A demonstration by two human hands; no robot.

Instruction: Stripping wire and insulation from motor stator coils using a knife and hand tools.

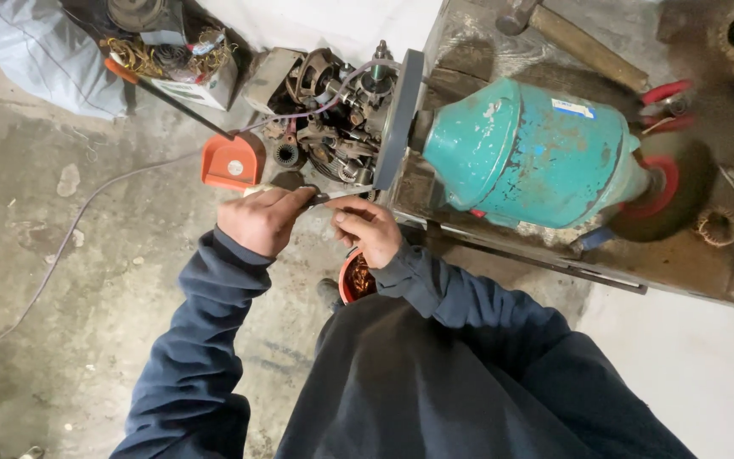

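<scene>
From the head camera, looking straight down, we see our left hand [261, 219] closed into a fist around the dark handle of a thin metal tool [333, 195], whose pale blade runs to the right toward the edge of the bench. Our right hand [370, 229] is just beside it, thumb and fingers pressed together in a pinch near the tool's tip; what they pinch is too small for us to tell, perhaps a strand of wire. Both hands hover above the stained concrete floor [87, 280].

Below the right wrist, partly hidden by the navy sleeve, is a round red-rimmed part with copper windings inside [356, 277]. It lies close against our body, apart from the tool.

To the right, the worn wooden workbench [690, 263] carries a large teal-painted motor housing [537, 153] lying on its side, its shaft bearing a red hub and a dark wire-brush wheel [673, 183]. Beyond the hands lie a heap of greasy grey motor parts [333, 110], an orange plastic scoop [233, 161] and an open carton of tangled copper wire [176, 59].

We judge the step in hand to be working something fine at the tool's tip, with the wound part waiting below. The next move seems to call for a steady left grip and a firm right pinch.
</scene>
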